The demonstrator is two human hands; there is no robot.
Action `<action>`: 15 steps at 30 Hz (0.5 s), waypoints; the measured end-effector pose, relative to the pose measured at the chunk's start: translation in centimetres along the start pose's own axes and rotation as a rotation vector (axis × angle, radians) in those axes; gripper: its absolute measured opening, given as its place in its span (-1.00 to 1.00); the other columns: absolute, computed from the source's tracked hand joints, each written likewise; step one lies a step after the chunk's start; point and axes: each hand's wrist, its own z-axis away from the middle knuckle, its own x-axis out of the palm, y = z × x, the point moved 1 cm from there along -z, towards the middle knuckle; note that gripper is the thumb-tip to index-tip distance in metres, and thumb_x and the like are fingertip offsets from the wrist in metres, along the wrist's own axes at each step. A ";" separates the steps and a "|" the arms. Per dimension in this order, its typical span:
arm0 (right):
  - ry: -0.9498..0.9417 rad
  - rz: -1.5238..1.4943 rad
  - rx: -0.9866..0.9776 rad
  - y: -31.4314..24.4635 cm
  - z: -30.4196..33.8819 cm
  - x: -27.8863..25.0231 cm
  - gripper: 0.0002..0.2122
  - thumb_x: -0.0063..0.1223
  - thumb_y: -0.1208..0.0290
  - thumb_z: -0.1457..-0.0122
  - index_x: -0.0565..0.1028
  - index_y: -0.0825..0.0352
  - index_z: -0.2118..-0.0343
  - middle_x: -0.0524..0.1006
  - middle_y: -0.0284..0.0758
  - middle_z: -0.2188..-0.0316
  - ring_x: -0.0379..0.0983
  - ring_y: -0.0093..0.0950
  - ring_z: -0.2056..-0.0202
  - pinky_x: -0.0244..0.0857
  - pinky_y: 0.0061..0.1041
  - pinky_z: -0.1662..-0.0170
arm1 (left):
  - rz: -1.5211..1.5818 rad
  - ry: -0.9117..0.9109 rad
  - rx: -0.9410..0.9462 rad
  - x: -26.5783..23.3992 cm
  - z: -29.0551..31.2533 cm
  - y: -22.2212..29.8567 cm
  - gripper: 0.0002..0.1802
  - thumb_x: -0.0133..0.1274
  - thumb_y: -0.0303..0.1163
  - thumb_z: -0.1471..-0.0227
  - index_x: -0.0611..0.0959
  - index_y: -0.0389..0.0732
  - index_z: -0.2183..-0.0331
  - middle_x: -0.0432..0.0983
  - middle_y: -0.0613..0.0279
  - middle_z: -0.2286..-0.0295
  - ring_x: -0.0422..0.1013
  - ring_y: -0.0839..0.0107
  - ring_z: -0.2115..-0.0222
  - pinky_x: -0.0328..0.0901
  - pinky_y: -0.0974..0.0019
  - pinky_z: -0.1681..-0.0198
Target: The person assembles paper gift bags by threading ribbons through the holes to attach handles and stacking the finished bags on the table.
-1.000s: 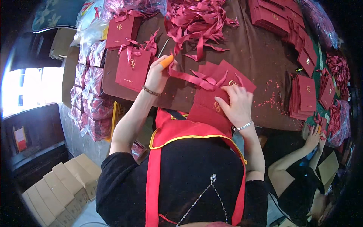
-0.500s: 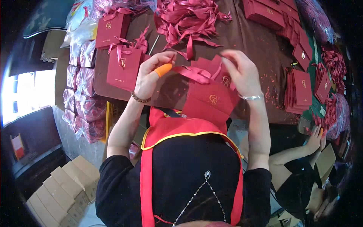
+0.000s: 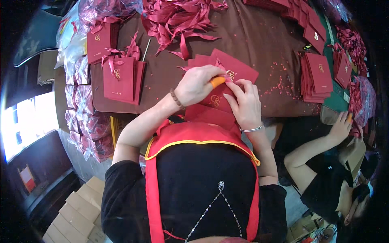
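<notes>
A loose stack of flat dark red paper gift bags (image 3: 245,69) with gold emblems lies fanned at the table's front edge, over my lap. My left hand (image 3: 197,86), wearing an orange finger cot, pinches a red ribbon (image 3: 228,79) at the emblem of the uppermost bag. Close against it from the right, my right hand (image 3: 245,103) has its fingertips on the same ribbon, its thumb bent over the bag below. Where the ribbon passes between the fingers is partly hidden.
A heap of loose red ribbons (image 3: 176,24) lies at the back. Ribboned bags (image 3: 119,81) stand at left, beside plastic-wrapped bundles (image 3: 84,99). More bag stacks (image 3: 316,77) lie at right, where a co-worker's hand (image 3: 340,128) reaches in. Small red bits dot the brown tablecloth (image 3: 251,44).
My hands were apart at either side of the stack; they have come together over the upper bag. My left hand moved right and my right hand came nearer. The view has shifted slightly.
</notes>
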 end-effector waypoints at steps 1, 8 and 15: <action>0.002 -0.001 0.003 -0.1 0.1 -0.2 -0.73 0.13 0.41 0.05 0.47 0.26 0.23 0.35 -0.26 0.28 0.30 -0.27 0.26 0.26 -0.33 0.22 | -0.057 -0.055 -0.009 0.3 0.1 -0.1 -0.81 0.01 -0.40 0.03 0.57 -0.25 0.32 0.49 0.03 0.42 0.44 0.12 0.38 0.33 0.21 0.32; 0.003 -0.063 -0.009 -0.8 0.3 -1.4 -0.73 0.18 0.45 0.12 0.43 0.34 0.31 0.32 -0.23 0.31 0.26 -0.25 0.24 0.23 -0.34 0.21 | -0.094 -0.075 -0.013 -0.5 1.1 0.9 -0.82 0.00 -0.40 0.03 0.57 -0.22 0.33 0.48 0.05 0.45 0.43 0.12 0.40 0.32 0.20 0.34; -0.246 -0.390 0.234 1.2 1.1 -2.7 -0.81 0.08 0.42 -0.02 0.46 0.39 0.34 0.33 -0.16 0.26 0.34 -0.18 0.25 0.26 -0.31 0.19 | -0.107 -0.091 -0.026 -0.2 1.9 0.0 -0.82 0.00 -0.39 0.00 0.57 -0.23 0.31 0.47 0.05 0.46 0.43 0.12 0.40 0.30 0.22 0.34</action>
